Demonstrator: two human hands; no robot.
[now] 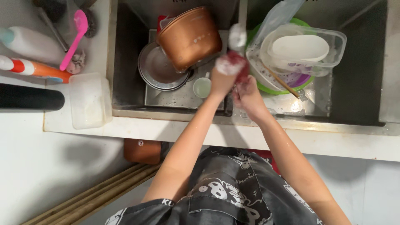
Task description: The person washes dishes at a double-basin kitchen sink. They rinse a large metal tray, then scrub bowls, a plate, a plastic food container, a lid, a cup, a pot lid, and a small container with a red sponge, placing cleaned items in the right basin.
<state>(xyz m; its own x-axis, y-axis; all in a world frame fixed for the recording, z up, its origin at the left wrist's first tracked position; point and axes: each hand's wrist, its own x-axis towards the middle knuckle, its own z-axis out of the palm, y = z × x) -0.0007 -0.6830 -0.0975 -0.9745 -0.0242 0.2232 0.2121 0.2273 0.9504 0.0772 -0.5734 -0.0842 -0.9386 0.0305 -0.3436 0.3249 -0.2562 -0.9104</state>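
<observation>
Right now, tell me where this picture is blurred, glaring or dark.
Head view: the left hand and right hand with the soapy red item are motion-blurred; the copper pot stays sharper; glare sits on the wet sink floor and the steel lid; the right basin wall falls into deep shadow; straight counter edges bow slightly, as with a wide lens.

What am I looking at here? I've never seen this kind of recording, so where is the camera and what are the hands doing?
The one camera sits on a person's head and looks straight down, so both bare arms reach up into the picture. The left hand and right hand meet over a double sink, gripping a soapy red item; it is too blurred to name. The left basin holds a copper pot, a metal lid and a small cup. The right basin holds a green basin with clear containers. Bottles and a pink spoon lie on the counter.
</observation>
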